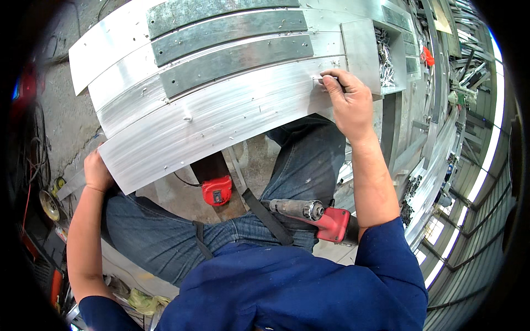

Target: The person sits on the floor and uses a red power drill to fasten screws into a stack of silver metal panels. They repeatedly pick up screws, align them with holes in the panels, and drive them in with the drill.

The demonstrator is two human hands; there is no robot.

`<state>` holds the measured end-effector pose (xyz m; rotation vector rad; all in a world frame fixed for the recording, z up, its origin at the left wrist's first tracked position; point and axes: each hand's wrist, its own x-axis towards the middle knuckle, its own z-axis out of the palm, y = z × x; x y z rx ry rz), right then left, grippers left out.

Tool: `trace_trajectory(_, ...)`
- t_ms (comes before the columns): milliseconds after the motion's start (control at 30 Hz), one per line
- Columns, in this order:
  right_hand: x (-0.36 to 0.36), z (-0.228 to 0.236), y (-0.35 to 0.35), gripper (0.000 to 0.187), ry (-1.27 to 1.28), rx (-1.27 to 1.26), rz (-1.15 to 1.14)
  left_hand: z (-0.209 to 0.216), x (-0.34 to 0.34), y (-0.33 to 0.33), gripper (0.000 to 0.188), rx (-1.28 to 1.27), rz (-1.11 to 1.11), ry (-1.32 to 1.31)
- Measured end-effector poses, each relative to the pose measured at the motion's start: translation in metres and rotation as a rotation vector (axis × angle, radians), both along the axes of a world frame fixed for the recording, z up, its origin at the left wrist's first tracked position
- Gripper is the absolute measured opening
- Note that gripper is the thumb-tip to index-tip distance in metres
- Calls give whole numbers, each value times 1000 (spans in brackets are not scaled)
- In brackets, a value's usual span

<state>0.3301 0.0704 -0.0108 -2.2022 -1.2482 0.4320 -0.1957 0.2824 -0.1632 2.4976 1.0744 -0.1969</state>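
Head view: you sit with silvery metal panels spread before you and both bare hands at the nearest one.
Right hand: your right hand (352, 105) is above the right end of the near panel (232, 118), thumb and forefinger pressed together, pinching a small silvery pin (318, 78).
Pin: it sticks out leftward from your fingertips, over the panel; whether its tip touches the metal you cannot tell from here.
Left hand: your left hand (97, 172) is at the panel's near left corner, with the fingers mostly hidden by the metal, so how firmly they grip, if at all, cannot be told.
Panel surface: small bright scraps are scattered along it, beside scratches and streaks.
Grey strips: three dark grey strips (237, 63) with small holes near their ends lie side by side beyond the near panel.
Box: to the right of the panels, near your right hand, an open metal box (398, 63) holds a heap of thin silvery pieces (384, 55).
Lap: a red and grey power tool (331, 223) lies by your right thigh, near a black strap (268, 218).
Between your legs: a red tape measure (217, 190) sits just past the panel's near edge.
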Motion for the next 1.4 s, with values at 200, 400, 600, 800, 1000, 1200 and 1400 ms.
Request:
trace_trajectory(200,-2,2,1,12,-26,62,59,-8,-6,2,28,-15,33,-32)
trace_trajectory(400,2,2,1,13,-2,53,64,-13,-15,5,30,-35,18,-27)
trace_trajectory(600,4,-4,-9,14,145,178,-138,-39,-33,2,25,-159,261,-211)
trace_trajectory(800,6,-4,-15,16,145,201,-118,-32,-25,9,27,-124,151,-178)
trace_trajectory(1000,8,-3,-11,14,101,210,-25,-58,-53,9,23,-592,607,-476)
trace_trajectory(1200,12,-3,-10,13,143,191,2,-43,-40,6,22,-876,836,-624)
trace_trajectory(1400,15,-8,-12,15,119,210,4,-30,-33,5,23,-620,601,-380)
